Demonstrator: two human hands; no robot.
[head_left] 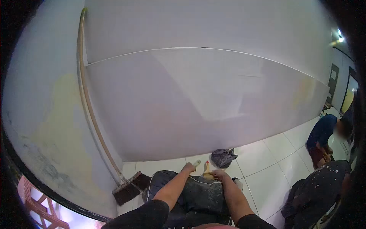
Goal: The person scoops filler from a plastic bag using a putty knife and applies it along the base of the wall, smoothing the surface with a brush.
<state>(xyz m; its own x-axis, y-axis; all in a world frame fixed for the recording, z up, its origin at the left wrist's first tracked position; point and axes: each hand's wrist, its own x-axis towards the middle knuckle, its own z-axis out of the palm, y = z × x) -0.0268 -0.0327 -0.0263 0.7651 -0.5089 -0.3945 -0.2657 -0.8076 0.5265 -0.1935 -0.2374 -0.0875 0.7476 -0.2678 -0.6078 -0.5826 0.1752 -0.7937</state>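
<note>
My left hand [188, 167] is closed around a tool whose short pale-green handle end [197, 163] sticks out past the fingers; the rest of it is hidden. Close beside it, above my knees, my right hand [218, 175] has its fingers closed at the edge of what looks like a paintbrush [207, 172]. The brush has a light handle with a red tip pointing up and a yellowish-tan lower part. A crumpled black plastic bag [224, 157] lies on the floor just beyond my right hand.
Two long-handled brooms [127, 191] lean in the left corner. A patchy pale wall [171, 95] rises ahead above white floor tiles [263, 187]. At right, a person in a blue top [322, 131] bends forward; paint-spotted dark clothing [316, 187] is nearer. A pink lattice object [42, 206] shows lower left.
</note>
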